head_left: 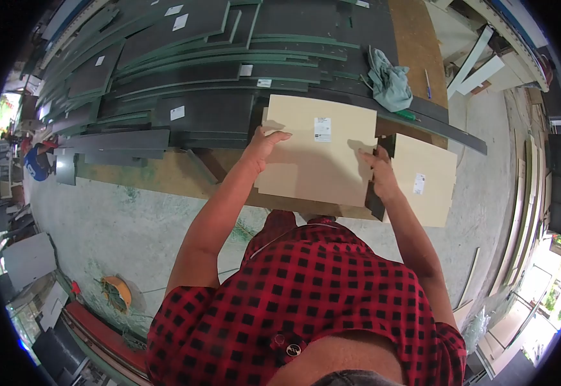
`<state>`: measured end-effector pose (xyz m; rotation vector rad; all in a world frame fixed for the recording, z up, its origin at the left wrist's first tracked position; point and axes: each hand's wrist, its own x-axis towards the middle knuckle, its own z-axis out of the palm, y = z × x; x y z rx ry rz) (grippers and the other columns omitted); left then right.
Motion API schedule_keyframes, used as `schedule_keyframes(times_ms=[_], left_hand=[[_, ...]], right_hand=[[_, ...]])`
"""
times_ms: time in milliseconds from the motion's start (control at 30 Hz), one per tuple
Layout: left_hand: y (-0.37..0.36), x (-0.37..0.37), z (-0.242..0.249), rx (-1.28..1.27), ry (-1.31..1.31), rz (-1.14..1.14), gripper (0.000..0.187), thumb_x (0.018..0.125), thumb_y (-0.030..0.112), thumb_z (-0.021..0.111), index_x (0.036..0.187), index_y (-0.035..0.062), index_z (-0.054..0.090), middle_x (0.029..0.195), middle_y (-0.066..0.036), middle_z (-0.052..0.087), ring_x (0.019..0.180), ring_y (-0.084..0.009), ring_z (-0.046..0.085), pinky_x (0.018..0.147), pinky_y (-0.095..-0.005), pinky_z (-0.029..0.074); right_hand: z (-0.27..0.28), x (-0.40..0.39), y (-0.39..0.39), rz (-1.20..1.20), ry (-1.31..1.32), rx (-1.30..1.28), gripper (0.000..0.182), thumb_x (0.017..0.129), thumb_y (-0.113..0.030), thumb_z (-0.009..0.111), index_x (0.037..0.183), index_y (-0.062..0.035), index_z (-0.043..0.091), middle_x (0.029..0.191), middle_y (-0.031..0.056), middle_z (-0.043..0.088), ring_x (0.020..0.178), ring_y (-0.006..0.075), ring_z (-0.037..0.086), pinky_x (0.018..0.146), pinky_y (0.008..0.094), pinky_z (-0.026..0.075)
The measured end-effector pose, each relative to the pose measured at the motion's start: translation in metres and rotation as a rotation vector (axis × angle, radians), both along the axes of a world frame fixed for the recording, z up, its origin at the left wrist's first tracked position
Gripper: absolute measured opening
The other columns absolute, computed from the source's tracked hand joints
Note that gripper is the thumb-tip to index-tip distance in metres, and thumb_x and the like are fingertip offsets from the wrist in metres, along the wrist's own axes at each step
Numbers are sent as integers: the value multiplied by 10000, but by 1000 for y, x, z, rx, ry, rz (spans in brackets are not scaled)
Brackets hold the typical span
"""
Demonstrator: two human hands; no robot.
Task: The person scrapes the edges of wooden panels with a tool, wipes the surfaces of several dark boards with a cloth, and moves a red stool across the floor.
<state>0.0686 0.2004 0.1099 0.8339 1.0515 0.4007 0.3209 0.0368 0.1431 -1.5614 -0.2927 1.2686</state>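
A cream panel (319,167) with a white label (323,129) lies in front of me at the table's near edge. My left hand (264,147) grips its left edge, thumb on the top face. At the right edge my right hand (379,168) holds the same panel, fingers on its face and side. Another cream panel (431,167) with a label rests just right of my right hand, with a dark strip (376,202) between the two. The undersides of the panels are hidden.
Dark boards with green edges (209,109) are stacked across the table (139,179). A grey-green cloth (389,80) and a pen (428,83) lie beyond the panels. At the far left is a person in blue (36,162). An orange object (117,293) sits on the floor.
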Motion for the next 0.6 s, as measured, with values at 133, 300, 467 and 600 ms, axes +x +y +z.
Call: schedule_keyframes(times_ms=[133, 300, 467, 600], left_hand=[[15, -21, -38, -60, 68, 85, 771, 665, 182, 747, 1250, 6, 276, 1127, -157, 481, 1011, -268, 542, 789, -420, 507], [12, -21, -64, -157, 100, 126, 695, 690, 143, 731, 1204, 38, 276, 1131, -162, 465, 993, -284, 556, 795, -464, 516], [12, -16, -73, -144, 115, 107, 730, 677, 178, 743, 1216, 42, 271, 1130, -164, 467, 1024, -290, 542, 804, -465, 512], [15, -15, -81, -133, 142, 95, 842, 629, 198, 760, 1268, -6, 252, 1165, -197, 452, 1021, -282, 533, 786, -447, 510]], right_hand=[[-38, -21, 15, 9, 89, -52, 534, 765, -203, 697, 1227, -70, 464, 1153, 84, 528, 1052, 222, 522, 827, 373, 455], [-67, -26, 18, -4, 53, -179, 600, 762, -279, 699, 1276, -106, 443, 1262, 68, 456, 1126, 240, 491, 862, 415, 447], [-101, -14, 14, 29, -5, -198, 676, 744, -323, 708, 1301, -70, 419, 1307, 93, 425, 1129, 233, 485, 865, 422, 443], [-79, -23, 26, -46, 5, -248, 642, 748, -302, 706, 1274, -55, 433, 1250, 99, 478, 1098, 211, 507, 861, 382, 451]])
